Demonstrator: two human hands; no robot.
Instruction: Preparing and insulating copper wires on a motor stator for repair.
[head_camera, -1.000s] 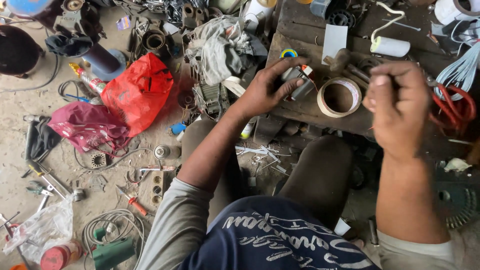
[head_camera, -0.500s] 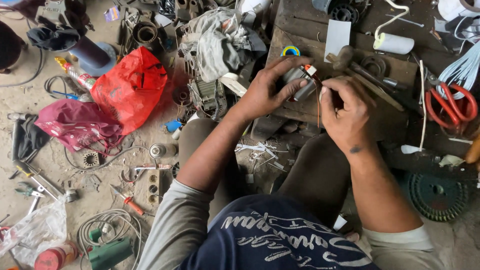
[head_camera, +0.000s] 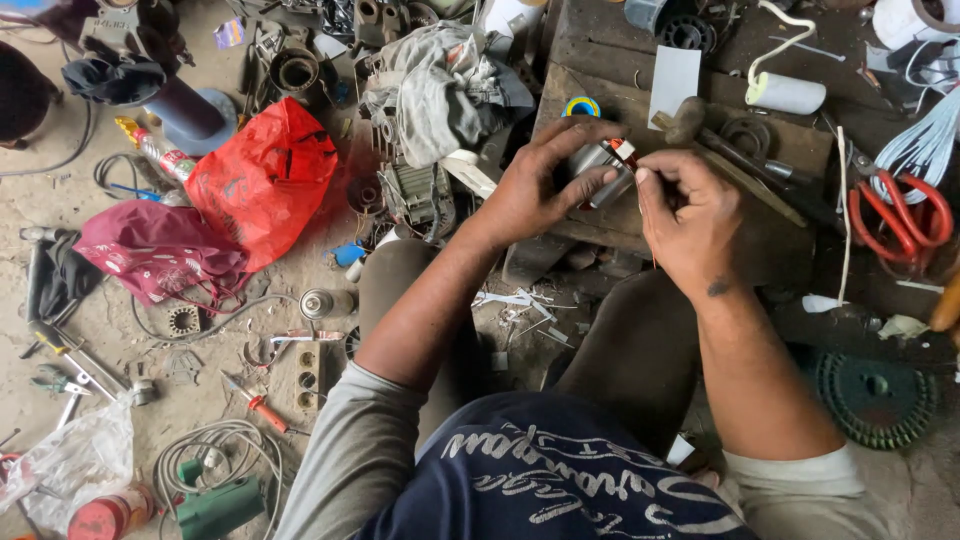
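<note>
Cluttered repair workshop, scattered tools (head_camera: 75, 365), motor parts (head_camera: 420, 195), wooden workbench (head_camera: 770, 160)

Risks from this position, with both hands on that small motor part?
1. The left hand holds the small metal motor part by fingertips only; it may slip onto the cluttered wooden bench.
2. The right hand pinches something thin, seemingly wire, which could snap or kink if tugged.
3. The hammer lies close beside the hands; an elbow shift may knock it.
</note>
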